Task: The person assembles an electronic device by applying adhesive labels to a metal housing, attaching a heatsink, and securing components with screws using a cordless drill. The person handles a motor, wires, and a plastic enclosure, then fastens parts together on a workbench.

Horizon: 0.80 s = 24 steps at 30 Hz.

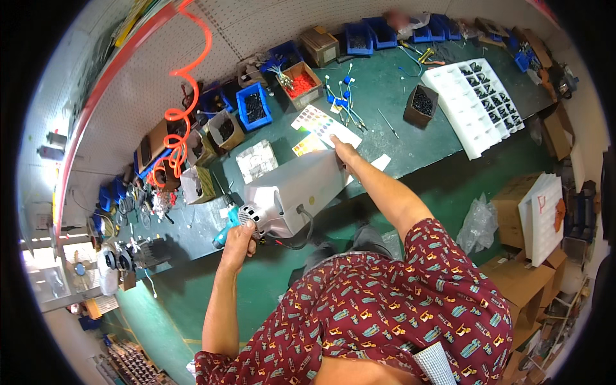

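Observation:
A long silver-grey metal housing (298, 183) lies tilted across the front edge of the green workbench, a black cable coming out of its near side. Its left end narrows to a slotted vent cap, which my left hand (239, 247) grips with the fingers closed. At the other end, my right hand (346, 155) is closed over the housing's upper corner; some of its fingers are hidden. Next to my left hand is a teal power tool (224, 232), partly covered by the vent cap. Colour-dotted sheets (317, 122) and a pale square block (256, 160) lie behind the housing.
Blue bins (254, 106) and cardboard boxes of small parts line the bench's back. A white compartment tray (452, 109) and a box of black pieces (421, 106) stand at right. An orange coiled hose (186, 83) hangs at left. Cartons (523, 282) fill the right floor.

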Each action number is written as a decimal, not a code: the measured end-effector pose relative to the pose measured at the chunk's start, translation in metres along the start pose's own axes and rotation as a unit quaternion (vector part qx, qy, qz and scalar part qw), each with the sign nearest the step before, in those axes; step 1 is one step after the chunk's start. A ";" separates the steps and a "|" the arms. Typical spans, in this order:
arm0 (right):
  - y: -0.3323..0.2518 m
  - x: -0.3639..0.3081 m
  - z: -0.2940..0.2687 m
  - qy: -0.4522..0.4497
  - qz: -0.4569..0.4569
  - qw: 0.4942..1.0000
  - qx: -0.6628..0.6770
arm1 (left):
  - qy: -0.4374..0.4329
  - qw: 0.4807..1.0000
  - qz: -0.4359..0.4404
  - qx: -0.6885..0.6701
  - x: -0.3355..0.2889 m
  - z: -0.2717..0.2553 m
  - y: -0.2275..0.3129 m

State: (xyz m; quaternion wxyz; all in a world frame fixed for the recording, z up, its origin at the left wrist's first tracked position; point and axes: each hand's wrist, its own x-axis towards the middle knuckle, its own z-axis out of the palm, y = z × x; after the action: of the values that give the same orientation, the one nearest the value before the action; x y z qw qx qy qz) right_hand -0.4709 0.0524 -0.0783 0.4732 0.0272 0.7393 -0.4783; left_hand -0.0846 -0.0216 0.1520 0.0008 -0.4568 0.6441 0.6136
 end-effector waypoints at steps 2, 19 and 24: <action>0.005 -0.009 0.000 -0.026 0.026 0.999 0.035 | 0.018 0.999 -0.001 0.037 0.000 0.011 0.020; -0.017 -0.163 -0.099 -0.069 -0.094 0.918 0.379 | 0.042 0.783 0.519 0.339 0.111 0.156 0.204; -0.012 -0.222 -0.094 -0.156 -0.016 0.900 0.407 | 0.126 0.749 0.535 0.369 0.134 0.182 0.203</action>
State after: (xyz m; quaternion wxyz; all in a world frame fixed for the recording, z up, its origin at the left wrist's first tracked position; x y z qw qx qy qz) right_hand -0.4179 0.2062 0.1002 0.5228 0.1307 0.3973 -0.7428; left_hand -0.3845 0.0094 0.1920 -0.2400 -0.0744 0.9538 0.1648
